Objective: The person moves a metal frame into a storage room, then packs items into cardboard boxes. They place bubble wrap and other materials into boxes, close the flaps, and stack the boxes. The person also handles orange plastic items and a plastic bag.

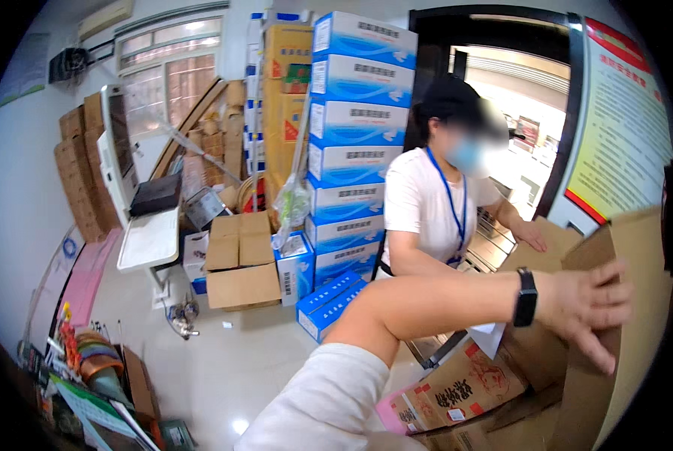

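My left hand (581, 301), with a dark smartwatch (524, 299) on its wrist, reaches across to the right. Its fingers are spread and slightly blurred, and nothing is held in them. Behind it stands a tall cardboard panel (640, 327); whether the palm presses on it I cannot tell. Below the forearm lies a flattened printed carton (460, 392), with a white paper (489, 338) near it. My right hand is out of view. Opposite me a person in a mask and cap holds one hand (529, 234) over another cardboard flap (556, 239).
Blue and white cartons (361, 118) form a tall stack beside the doorway (511, 113). On the floor are an open cardboard box (243, 284) and a blue box (330, 304). A white wheeled stand (150, 237) is at left, with assorted clutter (102, 372) in the lower left corner.
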`<action>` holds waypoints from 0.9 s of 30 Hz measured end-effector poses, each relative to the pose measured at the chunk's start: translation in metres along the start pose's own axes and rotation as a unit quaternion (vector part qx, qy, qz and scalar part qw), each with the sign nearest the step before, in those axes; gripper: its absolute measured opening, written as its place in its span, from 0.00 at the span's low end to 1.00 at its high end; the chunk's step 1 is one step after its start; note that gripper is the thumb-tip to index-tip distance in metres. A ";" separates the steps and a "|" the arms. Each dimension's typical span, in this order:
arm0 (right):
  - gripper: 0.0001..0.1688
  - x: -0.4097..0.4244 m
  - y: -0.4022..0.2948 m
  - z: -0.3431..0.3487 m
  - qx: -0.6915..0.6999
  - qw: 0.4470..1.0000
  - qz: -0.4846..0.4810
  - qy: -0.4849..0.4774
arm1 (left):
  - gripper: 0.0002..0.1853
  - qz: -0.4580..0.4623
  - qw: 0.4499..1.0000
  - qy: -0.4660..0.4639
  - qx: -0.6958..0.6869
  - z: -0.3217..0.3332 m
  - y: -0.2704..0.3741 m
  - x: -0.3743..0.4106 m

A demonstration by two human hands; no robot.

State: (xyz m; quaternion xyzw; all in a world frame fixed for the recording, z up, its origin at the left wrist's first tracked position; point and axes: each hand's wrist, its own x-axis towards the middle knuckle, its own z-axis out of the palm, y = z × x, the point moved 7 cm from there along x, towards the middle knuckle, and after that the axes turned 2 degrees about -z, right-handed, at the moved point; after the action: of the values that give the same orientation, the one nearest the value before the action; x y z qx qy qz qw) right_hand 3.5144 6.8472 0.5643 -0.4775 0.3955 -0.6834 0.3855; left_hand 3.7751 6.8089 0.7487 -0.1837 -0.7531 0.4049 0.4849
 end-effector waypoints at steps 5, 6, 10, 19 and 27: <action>0.42 -0.004 0.008 -0.007 -0.002 1.000 0.013 0.015 | 0.33 0.045 0.998 0.014 -0.046 0.005 0.022 -0.001; 0.42 -0.006 0.010 -0.009 0.001 1.000 0.015 0.019 | 0.33 0.050 0.997 0.017 -0.060 0.004 0.024 -0.003; 0.41 -0.012 0.011 -0.021 0.010 0.999 0.014 0.038 | 0.34 0.077 0.993 0.033 -0.082 0.008 0.026 -0.012; 0.39 -0.035 0.021 -0.060 0.041 0.995 0.013 0.093 | 0.28 0.103 0.979 0.052 -0.167 0.056 0.038 -0.014; 0.37 -0.061 0.027 -0.102 0.055 0.988 0.010 0.147 | 0.28 -0.327 0.937 -0.053 -0.110 0.098 0.020 0.019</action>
State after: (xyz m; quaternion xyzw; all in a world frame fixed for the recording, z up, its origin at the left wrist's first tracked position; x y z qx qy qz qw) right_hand 3.4355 6.9098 0.4949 -0.3459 0.4143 -0.7629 0.3559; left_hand 3.6780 6.7913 0.7239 0.0420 -0.8362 0.1478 0.5264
